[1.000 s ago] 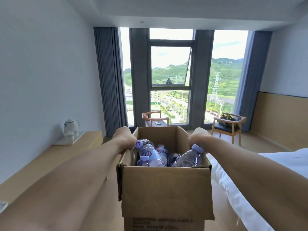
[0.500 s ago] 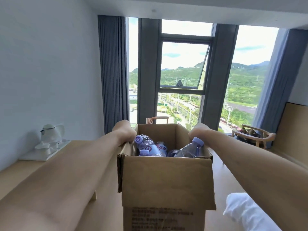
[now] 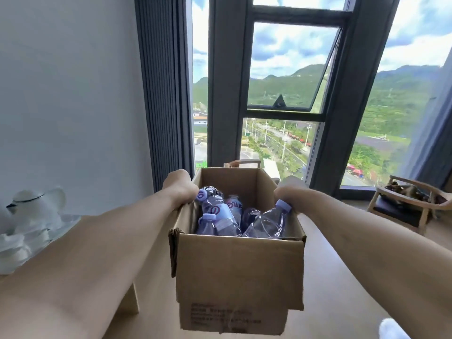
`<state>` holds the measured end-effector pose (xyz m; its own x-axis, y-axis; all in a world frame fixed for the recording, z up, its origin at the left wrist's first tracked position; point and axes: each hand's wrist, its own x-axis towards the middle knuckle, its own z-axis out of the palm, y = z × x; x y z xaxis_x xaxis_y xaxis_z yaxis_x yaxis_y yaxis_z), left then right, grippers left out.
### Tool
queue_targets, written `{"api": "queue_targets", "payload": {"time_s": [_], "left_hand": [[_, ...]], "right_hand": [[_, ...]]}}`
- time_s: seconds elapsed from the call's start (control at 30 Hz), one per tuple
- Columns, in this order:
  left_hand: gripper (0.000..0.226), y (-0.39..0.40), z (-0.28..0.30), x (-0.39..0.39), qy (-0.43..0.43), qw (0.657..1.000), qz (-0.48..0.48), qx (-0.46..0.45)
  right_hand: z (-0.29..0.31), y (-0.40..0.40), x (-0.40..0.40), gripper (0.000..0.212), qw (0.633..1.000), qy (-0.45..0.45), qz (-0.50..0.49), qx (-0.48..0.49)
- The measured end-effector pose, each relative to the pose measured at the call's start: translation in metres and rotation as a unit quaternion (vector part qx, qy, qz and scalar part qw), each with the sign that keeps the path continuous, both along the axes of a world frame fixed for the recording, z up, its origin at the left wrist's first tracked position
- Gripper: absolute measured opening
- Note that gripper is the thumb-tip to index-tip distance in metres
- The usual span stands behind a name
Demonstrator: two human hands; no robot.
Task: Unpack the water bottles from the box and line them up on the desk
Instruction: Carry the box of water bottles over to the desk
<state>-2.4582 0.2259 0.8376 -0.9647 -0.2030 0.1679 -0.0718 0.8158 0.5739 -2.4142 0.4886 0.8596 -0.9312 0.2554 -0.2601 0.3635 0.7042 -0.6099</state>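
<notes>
Water bottles (image 3: 267, 222): tumbled in box, long axes tilted, caps toward 11 and 1 o'clock | Box (image 3: 239, 272): open-topped cardboard, held aloft at centre, bottles inside | Left hand (image 3: 179, 185) grips left wall; right hand (image 3: 289, 192) grips right wall, fingers hidden | Room: wooden desk (image 3: 127, 299) at 8 o'clock, white kettle (image 3: 36, 204) at 9, window (image 3: 291, 69) at 12, chair (image 3: 411, 206) at 3.
</notes>
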Motion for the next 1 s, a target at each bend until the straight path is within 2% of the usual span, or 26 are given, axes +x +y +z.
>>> {"api": "queue_targets", "payload": {"time_s": [0.13,0.33,0.47,0.53,0.7,0.83,1.0], "left_hand": [[0.017,-0.016,-0.028,-0.072,-0.009,0.999,0.0,-0.039],[0.022,-0.044,-0.089,-0.144,-0.052,0.998,0.018,-0.036],[0.019,-0.058,-0.135,-0.176,-0.081,0.995,0.039,-0.037],[0.015,-0.064,-0.161,-0.185,-0.1,0.992,0.065,-0.038],[0.021,-0.077,-0.24,-0.198,-0.151,0.979,0.136,-0.018],[0.021,-0.094,-0.312,-0.184,-0.21,0.953,0.219,0.025],[0.022,-0.127,-0.408,-0.16,-0.293,0.908,0.291,0.067]], "right_hand": [[-0.037,-0.018,-0.075,0.01,0.995,0.049,-0.081,0.027],[-0.102,-0.049,-0.165,0.011,0.995,0.045,-0.068,0.051],[-0.152,-0.062,-0.216,0.003,0.998,0.018,-0.04,0.042],[-0.18,-0.067,-0.238,0.003,0.999,0.007,-0.02,0.039],[-0.257,-0.083,-0.291,0.008,0.997,0.002,0.042,0.067],[-0.32,-0.112,-0.315,0.002,0.989,-0.042,0.109,0.094],[-0.413,-0.162,-0.328,0.005,0.969,-0.096,0.184,0.133]]}}
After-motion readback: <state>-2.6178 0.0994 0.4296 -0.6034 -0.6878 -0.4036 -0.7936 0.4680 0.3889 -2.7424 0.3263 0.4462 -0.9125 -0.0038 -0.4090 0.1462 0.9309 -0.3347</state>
